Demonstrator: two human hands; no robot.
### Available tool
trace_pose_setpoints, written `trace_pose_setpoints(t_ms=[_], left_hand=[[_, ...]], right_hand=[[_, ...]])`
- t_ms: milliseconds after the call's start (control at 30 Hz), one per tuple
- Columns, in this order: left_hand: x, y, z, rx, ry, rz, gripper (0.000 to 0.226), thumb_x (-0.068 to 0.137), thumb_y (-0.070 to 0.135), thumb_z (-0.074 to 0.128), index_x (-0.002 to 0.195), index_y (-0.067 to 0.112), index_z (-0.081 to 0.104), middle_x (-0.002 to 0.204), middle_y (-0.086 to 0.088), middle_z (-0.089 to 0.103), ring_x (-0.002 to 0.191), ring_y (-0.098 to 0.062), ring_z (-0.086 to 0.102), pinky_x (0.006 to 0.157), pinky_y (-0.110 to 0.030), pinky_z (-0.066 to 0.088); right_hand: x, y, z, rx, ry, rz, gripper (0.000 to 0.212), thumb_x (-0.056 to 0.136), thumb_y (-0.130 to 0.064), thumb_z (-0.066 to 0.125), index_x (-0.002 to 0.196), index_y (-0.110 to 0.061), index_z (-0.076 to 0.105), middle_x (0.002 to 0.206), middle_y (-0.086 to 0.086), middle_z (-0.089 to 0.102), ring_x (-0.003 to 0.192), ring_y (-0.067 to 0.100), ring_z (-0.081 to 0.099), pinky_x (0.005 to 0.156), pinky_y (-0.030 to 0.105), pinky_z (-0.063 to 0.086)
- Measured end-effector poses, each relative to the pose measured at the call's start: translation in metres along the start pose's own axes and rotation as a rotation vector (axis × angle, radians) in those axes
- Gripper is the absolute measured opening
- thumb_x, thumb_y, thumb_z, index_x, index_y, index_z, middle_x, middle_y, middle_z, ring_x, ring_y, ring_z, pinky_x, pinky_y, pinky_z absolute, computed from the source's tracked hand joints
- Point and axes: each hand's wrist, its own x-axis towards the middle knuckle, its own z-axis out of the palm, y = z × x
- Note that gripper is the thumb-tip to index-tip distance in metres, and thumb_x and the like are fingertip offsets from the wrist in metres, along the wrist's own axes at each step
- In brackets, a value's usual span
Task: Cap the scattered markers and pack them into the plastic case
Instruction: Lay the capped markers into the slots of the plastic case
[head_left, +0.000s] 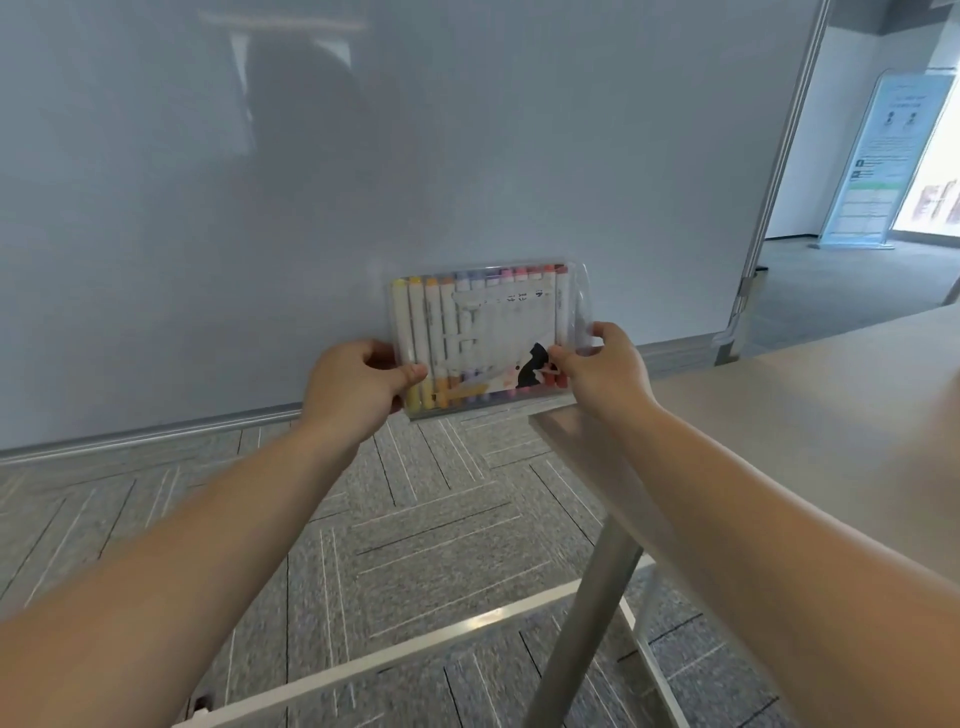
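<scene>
Before a pale wall, the clear plastic case (488, 338) full of capped markers (415, 332) sits upright between left hand (353, 384) and right hand (605, 366), both gripping its sides.

Grey table (810, 395), patterned carpet (415, 519), banner (883, 156)

open floor (426, 519) left of table (810, 395) (wall (363, 156) close ahead).

Clear glossy plastic marker case (576, 306); matt pale laminate tabletop (805, 405), possibly wood-look; brushed metal table leg (587, 623); rough grey carpet tiles (415, 519).
</scene>
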Motion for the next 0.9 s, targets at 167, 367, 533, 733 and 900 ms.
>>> trace_pose_setpoints(t_ms=[167,367,533,733,900], left_hand=[[0.001,-0.004,0.002,0.049,0.022,0.032,0.01,0.082,0.023,0.078,0.08,0.025,0.068,0.088,-0.003,0.074,0.084,-0.025,0.072,0.085,-0.048,0.058],[-0.005,-0.006,0.008,0.079,0.056,0.051,0.017,0.084,0.026,0.077,0.073,0.027,0.063,0.083,-0.003,0.072,0.081,-0.026,0.071,0.084,-0.048,0.058],[-0.009,-0.01,0.011,0.086,0.063,0.047,0.016,0.085,0.031,0.075,0.074,0.026,0.064,0.085,-0.006,0.072,0.082,-0.028,0.07,0.085,-0.05,0.057],[-0.012,-0.015,0.014,0.05,0.063,0.017,0.021,0.087,0.035,0.072,0.098,0.017,0.069,0.093,-0.001,0.072,0.086,-0.024,0.07,0.086,-0.049,0.057],[-0.013,-0.018,0.015,0.035,0.063,0.016,0.018,0.088,0.033,0.071,0.098,0.017,0.069,0.096,-0.001,0.072,0.09,-0.024,0.069,0.089,-0.046,0.056]], right_hand=[[0.002,0.002,0.004,0.03,-0.009,0.018,0.059,0.094,-0.029,0.066,0.145,-0.015,0.04,0.121,0.002,0.063,0.086,0.012,0.059,0.061,0.021,0.039],[0.0,0.007,0.007,0.051,0.003,0.031,0.063,0.096,-0.03,0.062,0.15,-0.017,0.034,0.131,0.004,0.059,0.104,0.018,0.057,0.079,0.029,0.038],[-0.001,0.006,0.006,0.063,0.011,0.071,0.063,0.095,-0.034,0.062,0.148,-0.013,0.036,0.131,0.004,0.057,0.097,0.016,0.05,0.077,0.029,0.036],[-0.005,0.005,0.004,0.073,0.018,0.088,0.062,0.095,-0.032,0.062,0.147,-0.012,0.037,0.126,0.005,0.058,0.095,0.016,0.051,0.075,0.029,0.037],[-0.008,0.004,0.005,0.082,0.024,0.084,0.065,0.093,-0.033,0.063,0.148,-0.012,0.036,0.127,0.005,0.059,0.094,0.017,0.053,0.077,0.031,0.039]])
